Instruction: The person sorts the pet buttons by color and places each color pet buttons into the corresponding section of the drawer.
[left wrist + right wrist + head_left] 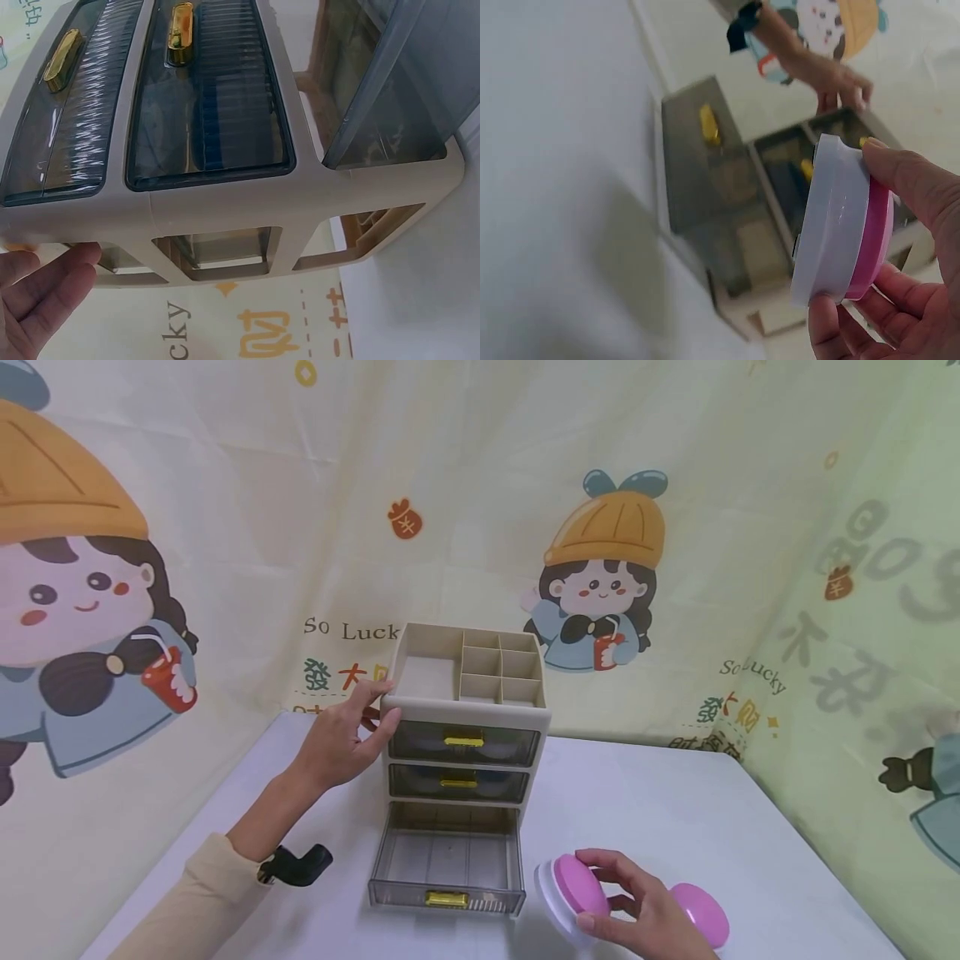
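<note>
A beige desktop drawer organizer (468, 718) stands on the table, with an open-topped compartment tray above dark see-through drawers with gold handles. Its bottom drawer (447, 860) is pulled out, and its bare floor shows. My left hand (341, 743) grips the organizer's upper left side, thumb at the front corner; in the left wrist view its fingers (71, 277) touch the frame beside a side opening. Right of the pulled-out drawer, my right hand (637, 902) holds a round pink-and-white object (840, 221) by its edges, tilted on its side. The object's exact kind cannot be told.
Another round pink object (701, 914) lies on the white table (637, 802), just beyond my right hand. A printed cloth (480, 568) with cartoon figures hangs behind and beside the table. On my left wrist is a black mount (300, 866).
</note>
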`<state>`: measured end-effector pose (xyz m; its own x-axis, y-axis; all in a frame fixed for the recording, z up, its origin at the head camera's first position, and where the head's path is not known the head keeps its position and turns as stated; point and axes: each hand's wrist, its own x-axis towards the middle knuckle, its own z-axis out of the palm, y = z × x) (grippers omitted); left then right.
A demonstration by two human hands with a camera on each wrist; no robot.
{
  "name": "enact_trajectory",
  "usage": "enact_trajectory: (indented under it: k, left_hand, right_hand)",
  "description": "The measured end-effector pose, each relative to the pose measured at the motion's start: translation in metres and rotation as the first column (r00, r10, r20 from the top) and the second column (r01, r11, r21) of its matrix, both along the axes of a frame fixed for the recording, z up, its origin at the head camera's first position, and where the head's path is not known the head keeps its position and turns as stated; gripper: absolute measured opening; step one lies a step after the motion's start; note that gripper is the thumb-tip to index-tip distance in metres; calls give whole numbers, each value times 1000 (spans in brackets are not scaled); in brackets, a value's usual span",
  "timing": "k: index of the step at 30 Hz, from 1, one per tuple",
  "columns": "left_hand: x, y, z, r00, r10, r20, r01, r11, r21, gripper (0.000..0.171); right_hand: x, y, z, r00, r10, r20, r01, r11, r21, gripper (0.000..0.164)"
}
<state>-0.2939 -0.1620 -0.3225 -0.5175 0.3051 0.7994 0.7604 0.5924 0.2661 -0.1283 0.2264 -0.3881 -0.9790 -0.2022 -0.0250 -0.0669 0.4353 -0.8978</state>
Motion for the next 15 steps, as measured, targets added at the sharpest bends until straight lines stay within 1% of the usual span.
enact_trajectory:
  k: [1,5,10,12,15]
  left_hand:
    - [0,0,0,1000,1,0,-1,1000,1,43]
    - [0,-1,1,1000,1,9,-1,1000,3,43]
    - [0,-2,0,1000,-5,17,5,1000,2,42]
    - [-1,-2,0,1000,-5,17,5,1000,0,41]
    - [0,-2,0,1000,-5,18,5,1000,-2,41]
  right_hand:
    - [3,-4,4,1000,11,17,-10,1000,-8,56]
    - [11,-17,13,997,74,32,-72,996,-54,56]
    - [14,-27,18,993,113,35,-110,992,-66,57]
    - [13,-29,20,989,145,-2,-145,986,-81,57]
    - [10,-33,23,976,196,-90,-204,975,-83,57]
